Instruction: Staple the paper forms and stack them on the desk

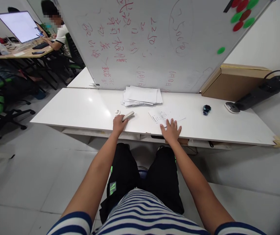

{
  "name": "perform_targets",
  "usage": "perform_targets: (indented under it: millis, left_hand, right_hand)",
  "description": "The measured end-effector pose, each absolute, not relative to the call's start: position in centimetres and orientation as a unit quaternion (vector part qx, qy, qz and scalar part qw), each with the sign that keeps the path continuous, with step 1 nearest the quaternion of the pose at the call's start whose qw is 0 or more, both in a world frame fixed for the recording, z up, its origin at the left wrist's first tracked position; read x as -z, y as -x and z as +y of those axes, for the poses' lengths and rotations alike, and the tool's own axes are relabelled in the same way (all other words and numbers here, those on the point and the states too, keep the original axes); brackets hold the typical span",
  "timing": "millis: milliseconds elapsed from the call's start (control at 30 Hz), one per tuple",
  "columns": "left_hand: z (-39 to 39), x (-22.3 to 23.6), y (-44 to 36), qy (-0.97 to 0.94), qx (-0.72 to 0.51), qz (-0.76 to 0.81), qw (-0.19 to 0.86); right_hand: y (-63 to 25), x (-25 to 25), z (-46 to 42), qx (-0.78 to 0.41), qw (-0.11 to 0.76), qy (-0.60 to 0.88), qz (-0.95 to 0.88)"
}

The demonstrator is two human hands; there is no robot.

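My left hand [118, 125] is closed around a pale grey stapler [128, 116] at the front of the white desk. The stapler's far end points right, toward some printed sheets. Just behind that hand lies a small white object [117, 112], too small to name. Fingers spread, my right hand [171, 131] rests flat on the near edge of the printed papers [158, 117]. Part of these sheets is hidden under the fingers. Farther back, against the whiteboard, sits an uneven stack of white paper [142, 96].
The whiteboard [140, 45] with red writing and round magnets rises behind the desk [88, 107]. To the right are a dark watch [206, 109], a mouse [232, 107], a black monitor [264, 89] and a cardboard box [230, 81]. A person [59, 36] sits at another desk on the left.
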State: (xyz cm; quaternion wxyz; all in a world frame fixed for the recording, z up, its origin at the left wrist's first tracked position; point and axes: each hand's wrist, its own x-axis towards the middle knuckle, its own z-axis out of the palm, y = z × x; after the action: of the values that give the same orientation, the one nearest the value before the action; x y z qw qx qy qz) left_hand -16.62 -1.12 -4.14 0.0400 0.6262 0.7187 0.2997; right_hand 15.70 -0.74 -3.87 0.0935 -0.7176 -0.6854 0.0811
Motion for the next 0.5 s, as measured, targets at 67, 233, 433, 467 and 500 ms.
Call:
perform_targets:
  millis: [67, 233, 433, 467, 500]
  left_hand:
    - [-1.15, 4.04, 16.57, -0.626, -0.296, 0.72, 0.042]
    - [-1.27, 3.84, 16.43, -0.624, -0.298, 0.72, 0.046]
    - [-1.32, 3.76, 16.44, -0.628, -0.297, 0.717, 0.05]
    - [-1.3, 3.77, 16.46, -0.628, -0.296, 0.718, 0.051]
    - [-1.28, 3.8, 16.48, -0.628, -0.295, 0.718, 0.051]
  right_hand:
    - [-15.72, 3.91, -0.74, -0.08, 0.093, 0.716, -0.687]
    - [-15.84, 4.19, -0.7, -0.081, 0.1, 0.713, -0.689]
    - [-15.83, 4.2, -0.85, -0.076, 0.111, 0.706, -0.696]
    - [-15.8, 4.12, -0.89, -0.077, 0.108, 0.705, -0.696]
    - [-15.78, 4.05, -0.91, -0.078, 0.105, 0.706, -0.696]
